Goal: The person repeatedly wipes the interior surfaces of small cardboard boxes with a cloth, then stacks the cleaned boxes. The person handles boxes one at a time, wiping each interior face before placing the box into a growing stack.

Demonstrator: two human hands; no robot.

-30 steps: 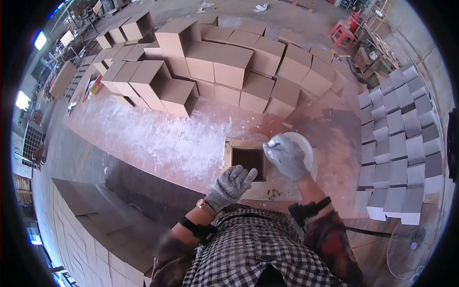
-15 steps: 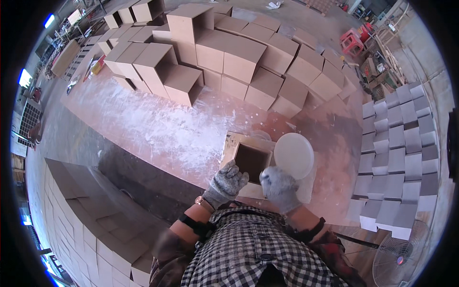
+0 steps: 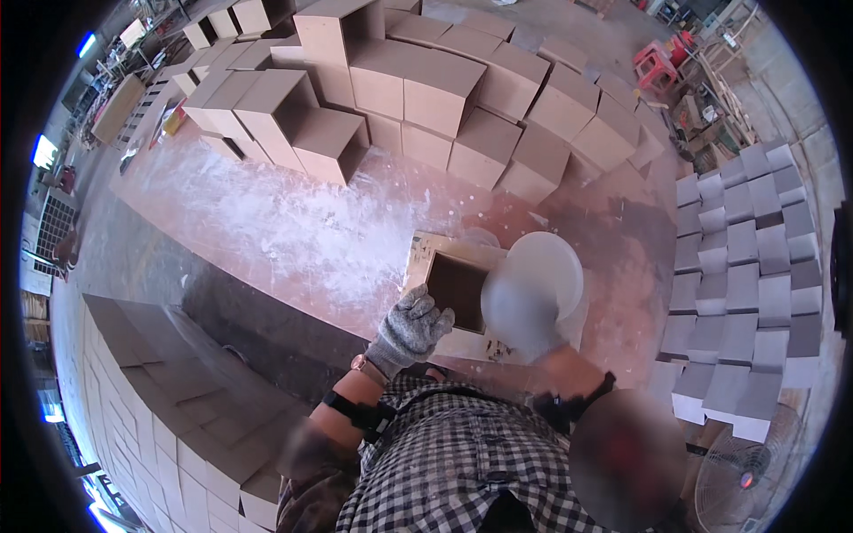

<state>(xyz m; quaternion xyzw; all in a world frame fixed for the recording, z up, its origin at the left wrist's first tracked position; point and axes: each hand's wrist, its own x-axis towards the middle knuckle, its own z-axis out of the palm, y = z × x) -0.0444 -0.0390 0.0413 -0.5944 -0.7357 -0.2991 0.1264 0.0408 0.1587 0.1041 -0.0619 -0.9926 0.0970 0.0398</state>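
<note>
A small open-topped brown box (image 3: 460, 289) stands on a light board (image 3: 428, 243) right in front of me. My left hand (image 3: 410, 330), in a grey knit glove, has its fingers curled over the box's near left edge. To the right of the box, my gloved right hand (image 3: 522, 318) is smeared by motion, so its fingers cannot be made out. It overlaps the near left side of a white round tub or lid (image 3: 562, 266). Whether it touches the white piece or holds anything is hidden by the blur.
Stacked brown open boxes (image 3: 426, 84) line the far side of the reddish, white-smeared table (image 3: 293, 213). Rows of grey-white blocks (image 3: 742, 258) stand at the right, near a fan (image 3: 742, 475). More brown boxes (image 3: 169, 400) fill the lower left. Red stools (image 3: 655, 69) sit far right.
My right hand has shifted slightly up over the white round piece and become blurred. My left hand has moved slightly left and up, staying at the box edge. The view has tilted a little.
</note>
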